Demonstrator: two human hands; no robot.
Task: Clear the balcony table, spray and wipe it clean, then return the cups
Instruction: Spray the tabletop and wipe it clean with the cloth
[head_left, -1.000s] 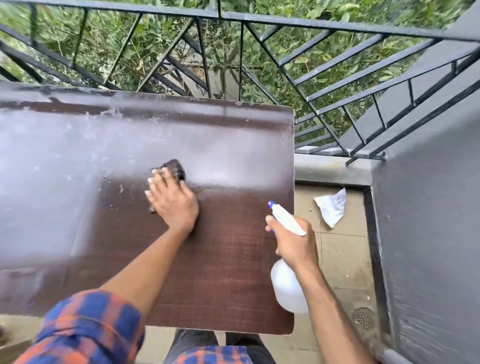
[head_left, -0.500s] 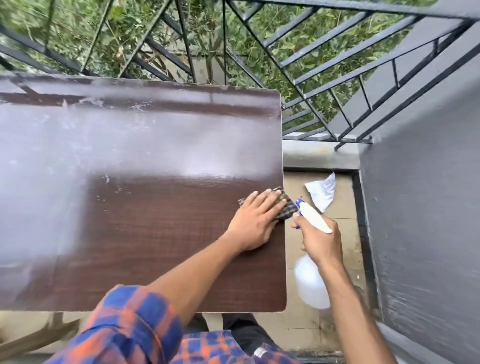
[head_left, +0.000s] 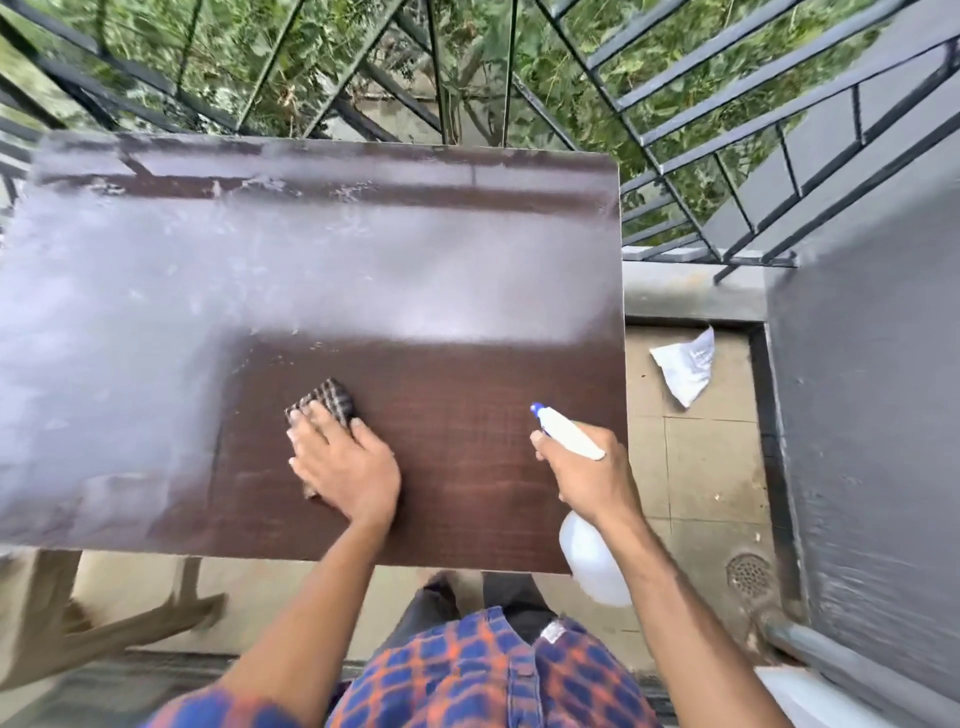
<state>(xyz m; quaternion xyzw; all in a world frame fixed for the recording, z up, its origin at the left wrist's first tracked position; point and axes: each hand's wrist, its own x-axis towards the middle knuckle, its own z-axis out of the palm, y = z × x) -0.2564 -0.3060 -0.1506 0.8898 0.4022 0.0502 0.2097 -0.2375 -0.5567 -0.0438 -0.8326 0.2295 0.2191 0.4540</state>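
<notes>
The dark brown balcony table fills the middle of the view, glossy and bare of cups. My left hand presses flat on a dark checked cloth on the near middle of the tabletop; the cloth sticks out past my fingertips. My right hand grips a white spray bottle by its neck over the table's near right corner. The bottle's blue-tipped nozzle points left and away from me. No cups are in view.
A black metal railing runs behind and to the right of the table, with greenery beyond. A grey wall closes the right side. On the tiled floor lie a crumpled white paper and a round drain.
My left hand slid the cloth from the table's right edge back to the left, toward the near middle. My right hand kept hold of the spray bottle near the right corner.
</notes>
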